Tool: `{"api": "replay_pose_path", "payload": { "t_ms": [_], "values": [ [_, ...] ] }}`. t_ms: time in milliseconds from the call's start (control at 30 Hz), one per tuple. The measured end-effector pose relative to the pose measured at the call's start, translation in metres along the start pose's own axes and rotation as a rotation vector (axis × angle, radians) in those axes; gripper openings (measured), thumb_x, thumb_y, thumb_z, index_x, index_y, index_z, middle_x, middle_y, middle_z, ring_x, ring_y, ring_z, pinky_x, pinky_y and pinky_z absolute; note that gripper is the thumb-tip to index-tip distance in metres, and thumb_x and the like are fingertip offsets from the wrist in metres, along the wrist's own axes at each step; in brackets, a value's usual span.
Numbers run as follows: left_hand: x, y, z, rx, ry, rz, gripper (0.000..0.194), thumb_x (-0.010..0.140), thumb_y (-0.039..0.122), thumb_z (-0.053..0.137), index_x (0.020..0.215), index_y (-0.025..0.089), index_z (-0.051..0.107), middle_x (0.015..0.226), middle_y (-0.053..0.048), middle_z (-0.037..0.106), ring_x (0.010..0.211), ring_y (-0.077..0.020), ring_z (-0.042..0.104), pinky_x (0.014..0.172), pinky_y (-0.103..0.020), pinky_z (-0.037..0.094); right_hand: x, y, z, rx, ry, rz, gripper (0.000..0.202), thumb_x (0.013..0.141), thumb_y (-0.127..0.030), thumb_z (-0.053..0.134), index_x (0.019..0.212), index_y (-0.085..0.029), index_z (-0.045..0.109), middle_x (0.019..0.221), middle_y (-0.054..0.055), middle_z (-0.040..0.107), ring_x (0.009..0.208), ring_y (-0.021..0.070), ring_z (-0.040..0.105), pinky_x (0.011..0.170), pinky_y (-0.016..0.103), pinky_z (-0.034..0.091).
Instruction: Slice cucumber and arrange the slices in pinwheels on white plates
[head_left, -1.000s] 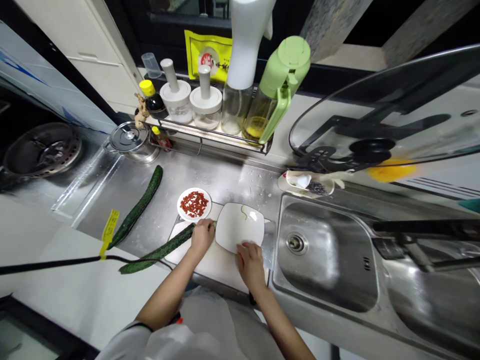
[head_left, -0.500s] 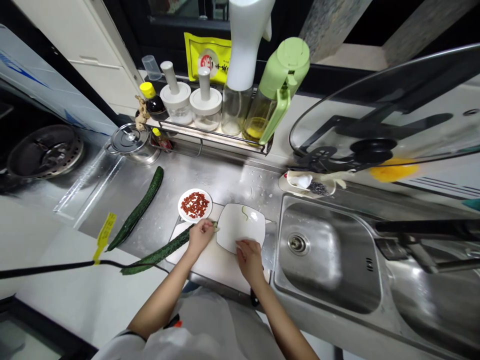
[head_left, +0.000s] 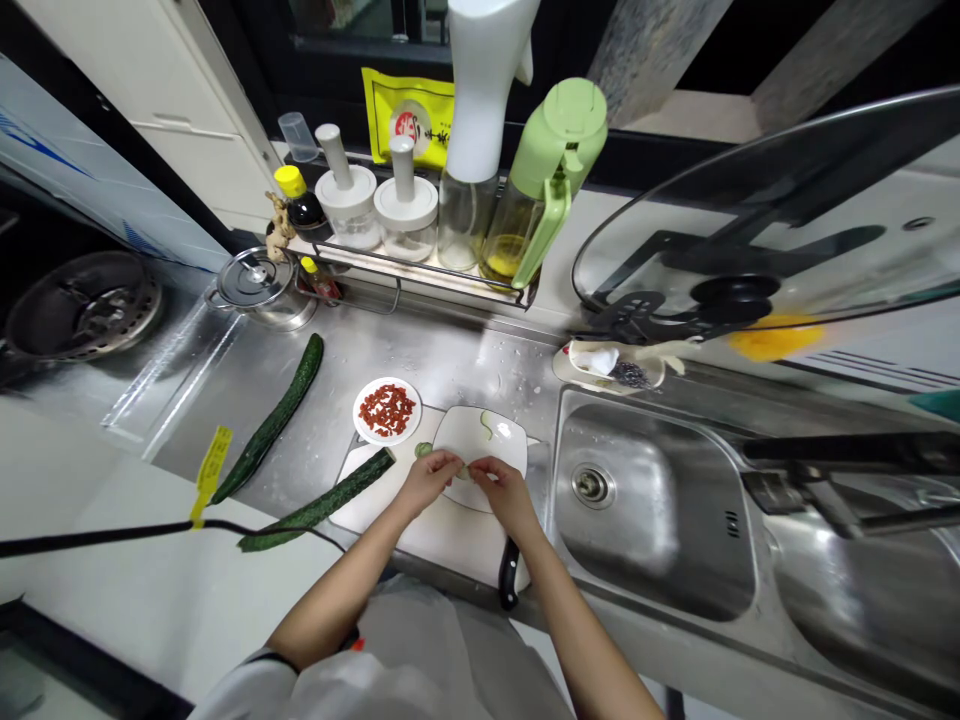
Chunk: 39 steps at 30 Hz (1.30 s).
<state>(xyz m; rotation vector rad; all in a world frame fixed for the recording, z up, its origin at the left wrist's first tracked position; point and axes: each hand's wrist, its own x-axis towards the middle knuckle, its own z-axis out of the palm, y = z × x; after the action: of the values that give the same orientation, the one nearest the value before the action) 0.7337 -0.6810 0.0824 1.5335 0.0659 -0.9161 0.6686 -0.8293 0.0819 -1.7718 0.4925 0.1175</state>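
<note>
Stainless steel counter (head_left: pixel 457 350) is bounded at the back by a laden rack (head_left: pixel 349 250) and at the right by a sink (head_left: pixel 637 520); near its front edge a white cutting board (head_left: pixel 435 540) is laid, with a square plate (head_left: pixel 514 457) set partly over it. Over that plate both hands are brought together; the left hand (head_left: pixel 427 482) and the right hand (head_left: pixel 506 492) are each closed to a fingertip pinch, and a pale slice (head_left: pixel 463 472) appears to be held between them, presumably above the plate so that anything dropped is caught. Just left of the plate, cucumber pieces (head_left: pixel 423 450) are left on the board; the cut cucumber (head_left: pixel 330 504) is rested slantwise, its left end seemingly carried past the counter's front edge; a whole cucumber (head_left: pixel 277 420) is placed farther left, apart. By the right forearm a knife (head_left: pixel 509 573) is laid handle toward the person, probably so that both hands are freed; elbow room is narrowed there by the sink rim, while more is offered behind the plates, toward the rack; red berries (head_left: pixel 387 410) are held in a small dish (head_left: pixel 360 425) at the board's far left corner.
</note>
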Motion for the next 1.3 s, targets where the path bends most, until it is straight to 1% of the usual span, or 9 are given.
{"api": "replay_pose_path", "payload": {
  "t_ms": [167,267,400,500,600,800,967,1200,1300],
  "values": [
    [0.007,-0.005,0.005,-0.231,-0.059,-0.407,0.047,0.071,0.058,0.061,0.087,0.014,0.061,0.067,-0.001,0.060,0.048,-0.0055,0.046,0.047,-0.018,0.026,-0.006,-0.007,-0.009,-0.065,-0.033,-0.037,0.024,0.080,-0.040,0.053,0.082,-0.020,0.068,0.078,0.002,0.068,0.066,0.0144,0.056,0.060,0.026,0.041],
    [0.011,-0.003,0.007,-0.374,-0.146,-0.489,0.043,0.063,0.048,0.072,0.086,0.013,0.062,0.068,-0.001,0.061,0.050,-0.0048,0.046,0.047,-0.017,0.025,-0.007,-0.009,-0.014,-0.089,-0.072,-0.070,0.025,0.081,-0.040,0.053,0.084,-0.021,0.069,0.080,0.003,0.069,0.068,0.0146,0.056,0.059,0.026,0.040],
    [0.015,0.000,0.007,-0.419,-0.149,-0.411,0.041,0.052,0.029,0.081,0.087,0.012,0.067,0.065,0.001,0.058,0.052,-0.0043,0.046,0.047,-0.017,0.025,-0.006,-0.004,-0.022,-0.112,-0.088,-0.073,0.025,0.080,-0.041,0.054,0.084,-0.021,0.069,0.078,0.003,0.068,0.070,0.0151,0.057,0.058,0.025,0.040],
    [0.019,0.000,0.007,-0.379,-0.100,-0.365,0.047,0.050,0.029,0.083,0.091,0.012,0.069,0.065,0.000,0.059,0.054,-0.0053,0.048,0.049,-0.017,0.027,-0.004,0.000,-0.028,-0.113,-0.090,-0.058,0.025,0.080,-0.039,0.053,0.081,-0.020,0.069,0.072,0.002,0.066,0.069,0.0149,0.057,0.057,0.025,0.040],
    [0.023,0.000,0.009,-0.282,-0.024,-0.305,0.044,0.050,0.032,0.082,0.088,0.013,0.070,0.066,-0.001,0.062,0.056,-0.0059,0.049,0.050,-0.018,0.028,0.001,0.004,-0.032,-0.097,-0.065,-0.045,0.024,0.078,-0.039,0.054,0.078,-0.020,0.068,0.069,0.001,0.065,0.066,0.0146,0.056,0.057,0.025,0.041],
    [0.033,0.004,0.016,-0.064,0.118,-0.141,0.028,0.059,0.032,0.074,0.080,0.015,0.069,0.070,-0.002,0.066,0.058,-0.0085,0.054,0.051,-0.019,0.032,0.018,0.018,-0.038,-0.112,0.043,-0.038,0.020,0.074,-0.037,0.057,0.081,-0.019,0.063,0.063,-0.001,0.060,0.060,0.0138,0.054,0.054,0.024,0.038],
    [0.046,0.006,0.020,0.115,0.149,-0.013,0.016,0.068,0.026,0.066,0.079,0.016,0.068,0.068,-0.001,0.066,0.059,-0.0102,0.056,0.054,-0.020,0.038,0.037,0.022,-0.048,-0.255,0.023,-0.165,0.016,0.077,-0.030,0.049,0.080,-0.020,0.061,0.067,-0.001,0.061,0.063,0.0135,0.056,0.054,0.023,0.039],
    [0.071,0.007,0.032,0.435,0.327,0.143,0.011,0.075,0.023,0.061,0.081,0.019,0.068,0.073,-0.001,0.068,0.068,-0.0130,0.060,0.065,-0.023,0.043,0.066,0.020,-0.059,-0.476,0.046,-0.256,0.022,0.078,-0.021,0.046,0.084,-0.022,0.068,0.079,0.003,0.068,0.078,0.0182,0.057,0.073,0.030,0.043],
    [0.078,0.011,0.038,0.545,0.359,0.192,0.011,0.078,0.022,0.058,0.083,0.020,0.068,0.076,-0.001,0.069,0.071,-0.0140,0.061,0.069,-0.024,0.043,0.078,0.021,-0.060,-0.544,0.044,-0.288,0.023,0.079,-0.019,0.046,0.085,-0.022,0.068,0.082,0.004,0.069,0.085,0.0201,0.056,0.080,0.032,0.041]
  ]
}}
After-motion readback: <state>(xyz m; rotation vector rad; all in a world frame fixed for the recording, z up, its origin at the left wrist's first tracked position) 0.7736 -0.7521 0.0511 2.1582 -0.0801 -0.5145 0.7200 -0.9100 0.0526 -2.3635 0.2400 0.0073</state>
